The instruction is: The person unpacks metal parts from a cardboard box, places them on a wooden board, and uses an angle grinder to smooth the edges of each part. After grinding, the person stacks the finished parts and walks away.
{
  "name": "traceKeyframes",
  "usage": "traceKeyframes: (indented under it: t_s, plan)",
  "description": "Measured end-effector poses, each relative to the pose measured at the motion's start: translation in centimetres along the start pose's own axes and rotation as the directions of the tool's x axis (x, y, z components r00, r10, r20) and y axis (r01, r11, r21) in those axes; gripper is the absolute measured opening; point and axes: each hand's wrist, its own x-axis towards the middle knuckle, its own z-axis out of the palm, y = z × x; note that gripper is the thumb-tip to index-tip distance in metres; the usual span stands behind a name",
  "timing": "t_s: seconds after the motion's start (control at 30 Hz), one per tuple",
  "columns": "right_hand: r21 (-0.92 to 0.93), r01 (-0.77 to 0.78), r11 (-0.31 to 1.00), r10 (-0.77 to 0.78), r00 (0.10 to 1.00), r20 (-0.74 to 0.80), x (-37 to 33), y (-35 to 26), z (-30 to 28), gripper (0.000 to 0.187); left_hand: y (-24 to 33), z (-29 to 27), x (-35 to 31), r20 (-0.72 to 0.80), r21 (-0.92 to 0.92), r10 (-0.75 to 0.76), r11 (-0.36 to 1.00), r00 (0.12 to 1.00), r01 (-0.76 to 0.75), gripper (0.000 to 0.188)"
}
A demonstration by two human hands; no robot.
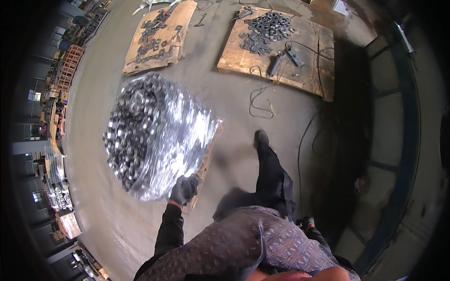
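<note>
My left hand (185,188), in a dark glove, is closed at the near edge of a large wrapped load. Whatever its fingers may hold cannot be made out against the dark glove. Clear stretch film (180,136) covers the right side of the load, shiny and creased. On the left side, many dark metal rings (133,124) lie heaped and bare. A wooden pallet (206,164) shows under the load's right edge. My right hand (308,222) hangs low by my right side, also dark-gloved, small in view; its fingers are not clear.
Beyond the load lies a wooden board (133,56) with scattered metal parts. A second wooden platform (304,40) holds a pile of dark metal pieces (267,30), a grinder-like power tool (275,64) and cables. A loose cord (255,98) trails on the floor. Racks and crates (70,68) line the left.
</note>
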Motion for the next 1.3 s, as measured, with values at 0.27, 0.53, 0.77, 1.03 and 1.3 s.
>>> traceKeyframes:
  t_s: [0.27, 0.53, 0.77, 1.03, 1.3]
  plan:
    - [0.055, 0.583, 0.810, -0.528, 0.768, -0.363, 27.2, -40.8, -16.4, 0.032, 19.3, 16.5, 23.4, -0.189, 0.371, 0.176, 0.924, 0.966, -0.096, 0.041]
    - [0.202, 0.536, 0.820, -0.476, 0.834, -0.278, 37.5, -72.3, -15.6, 0.047, 34.8, 30.7, 58.8, -0.002, 0.571, 0.253, 0.794, 0.968, -0.206, 0.028]
    - [-0.050, 0.653, 0.756, -0.654, 0.751, -0.089, 63.9, -84.6, -8.1, 0.043, 38.5, 40.7, 86.7, 0.189, 0.686, 0.224, 0.666, 0.956, -0.292, 0.039]
    - [0.107, 0.763, 0.637, -0.766, 0.613, 0.191, 83.2, -94.3, -1.3, 0.044, 42.7, 47.4, 101.1, 0.694, 0.268, -0.178, -0.836, 0.698, -0.479, 0.042]
    - [-0.033, 0.809, 0.587, -0.781, 0.576, 0.241, 91.0, -96.6, 0.7, 0.049, 37.9, 50.1, 98.6, 0.468, 0.637, 0.310, -0.767, 0.827, -0.072, 0.056]
